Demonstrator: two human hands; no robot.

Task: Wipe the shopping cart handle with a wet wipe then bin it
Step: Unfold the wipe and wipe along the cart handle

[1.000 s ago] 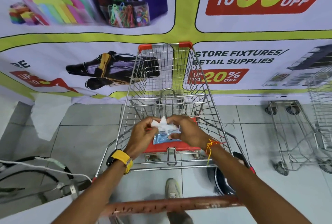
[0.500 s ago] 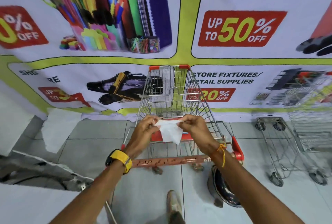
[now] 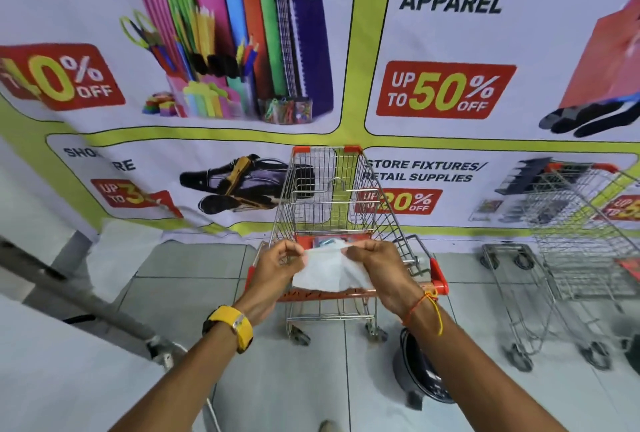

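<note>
A white wet wipe hangs spread open between my two hands, just above the cart's handle. My left hand pinches its upper left corner and my right hand pinches the upper right corner. The wire shopping cart stands straight ahead against the banner. Its worn red handle runs below the wipe and is partly hidden by it and by my hands. A blue wipe packet lies on the red child seat behind the wipe.
A dark round bin sits on the tiled floor at the cart's lower right. A second wire cart stands to the right. A printed sale banner covers the wall. A grey rail slants across the left.
The wipe came out of the packet and has been unfolded from a crumpled wad into a wide sheet. My view has pulled back and up from the cart.
</note>
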